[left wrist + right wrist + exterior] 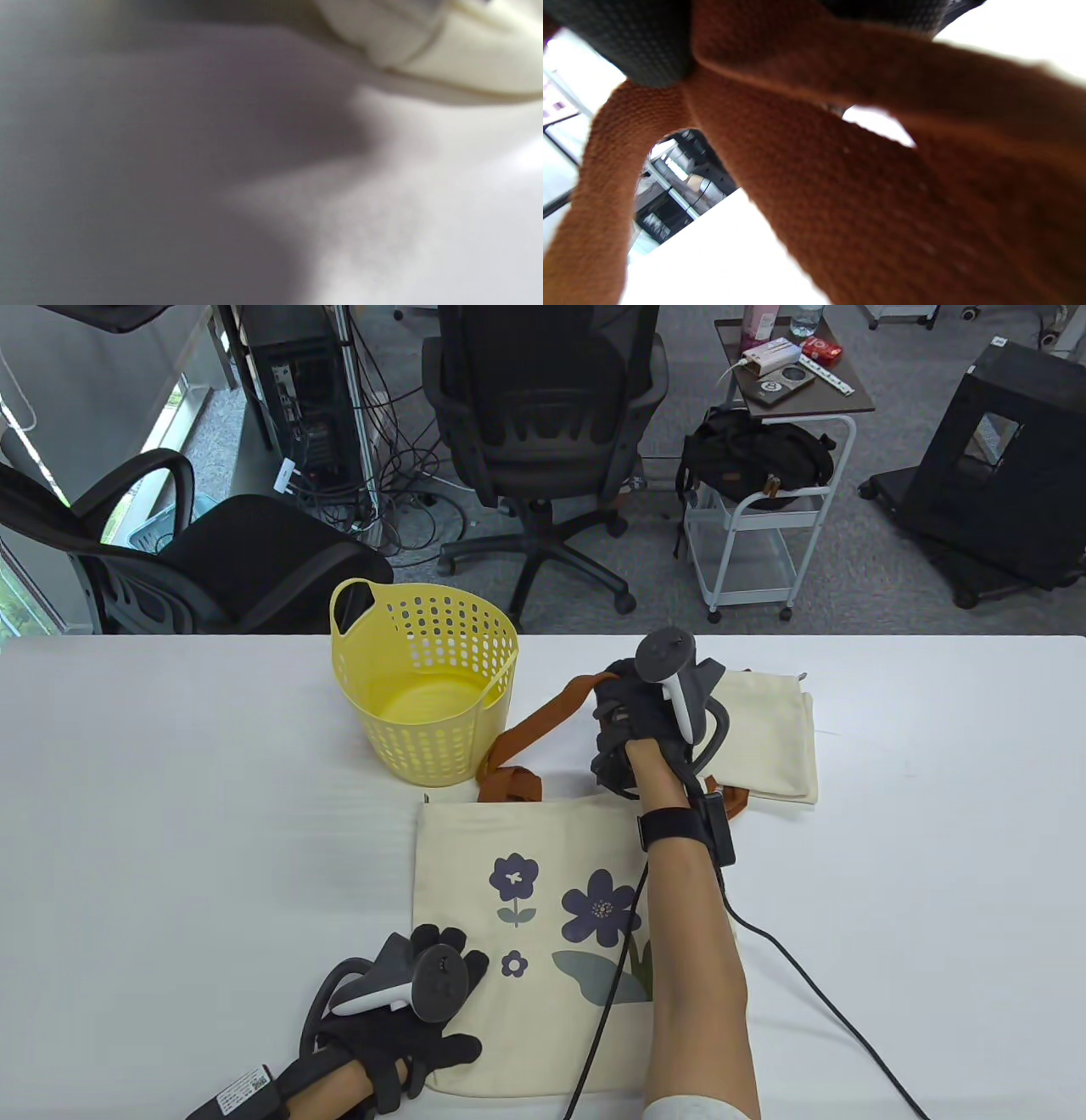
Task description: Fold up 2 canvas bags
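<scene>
Table view shows the left hand point(399, 1018), in a black sensor glove with a grey tracker on its back, lying with fingers spread flat on the near left corner of a cream canvas bag printed with purple flowers point(526, 933). That bag lies flat on the white table point(170, 814), its mouth turned away from the person. The left wrist view is blurred and gives only a cream fabric edge point(445, 46) above pale tabletop. The bare right forearm crosses the printed bag's right side. Beyond the bag's far edge, the right hand point(636, 721) grips a rust-brown woven strap point(543, 712), which runs from the glove down to a bunched loop by the bag's mouth; in the right wrist view the strap point(840, 178) passes under black gloved fingers point(628, 38). Just right of that hand lies a plain cream canvas bag, folded point(768, 738). Left of the strap stands a yellow perforated plastic basket point(424, 678).
</scene>
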Available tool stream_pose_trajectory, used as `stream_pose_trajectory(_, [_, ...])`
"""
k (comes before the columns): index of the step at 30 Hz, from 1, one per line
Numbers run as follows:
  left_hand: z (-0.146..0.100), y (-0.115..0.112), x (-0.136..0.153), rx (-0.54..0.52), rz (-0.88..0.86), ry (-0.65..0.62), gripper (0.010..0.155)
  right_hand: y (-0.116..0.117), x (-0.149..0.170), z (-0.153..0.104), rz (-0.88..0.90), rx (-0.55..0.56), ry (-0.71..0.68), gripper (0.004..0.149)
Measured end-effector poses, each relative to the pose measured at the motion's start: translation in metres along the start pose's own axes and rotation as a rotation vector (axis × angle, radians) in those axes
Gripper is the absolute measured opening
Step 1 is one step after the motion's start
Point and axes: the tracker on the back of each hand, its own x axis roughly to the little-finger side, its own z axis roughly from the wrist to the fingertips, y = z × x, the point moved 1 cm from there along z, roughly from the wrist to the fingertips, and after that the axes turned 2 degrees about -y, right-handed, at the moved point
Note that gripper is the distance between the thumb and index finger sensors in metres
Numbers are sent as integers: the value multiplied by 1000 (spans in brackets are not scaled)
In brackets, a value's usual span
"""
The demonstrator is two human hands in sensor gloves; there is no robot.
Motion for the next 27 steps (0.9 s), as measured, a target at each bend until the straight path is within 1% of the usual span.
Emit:
stream_pose_trajectory(3, [0, 0, 0, 2, 0, -1, 91, -1, 12, 5, 135, 26, 73, 39])
stream_pose_trajectory(4, [0, 0, 0, 3, -2, -2, 91, 0, 13, 6, 132, 25, 82, 39])
stream_pose_trajectory(6, [0, 0, 0, 4, 1, 0, 91, 2, 13, 10, -1, -23, 66, 39])
stream_pose_trajectory(8, [0, 0, 0, 4, 2, 0, 91, 6, 10, 10, -70, 6, 53, 40])
stream_pose_trajectory(10, [0, 0, 0, 2, 3, 0, 91, 12, 7, 12, -120, -66, 32, 43])
stream_pose_trajectory(12, [0, 0, 0, 2, 3, 0, 91, 19, 4, 12, -185, -111, 17, 51])
stream_pose_trajectory(13, [0, 0, 0, 1, 3, 0, 91, 22, 1, 11, -253, -140, 2, 56])
stream_pose_trajectory(16, [-1, -1, 1, -3, 4, -1, 91, 27, -3, 6, -378, -176, -36, 70])
stream_pose_trajectory(17, [-1, -1, 1, -6, 4, -1, 91, 26, -3, 3, -423, -191, -51, 74])
stream_pose_trajectory(20, [-1, -1, 1, -8, 5, -1, 91, 17, -3, -7, -450, -196, -99, 80])
stream_pose_trajectory(23, [-1, -1, 1, -9, 5, 0, 91, 2, -1, -19, -450, -200, -148, 81])
stream_pose_trajectory(27, [-1, -1, 2, -12, 6, -1, 91, -23, 6, -48, -427, -182, -270, 80])
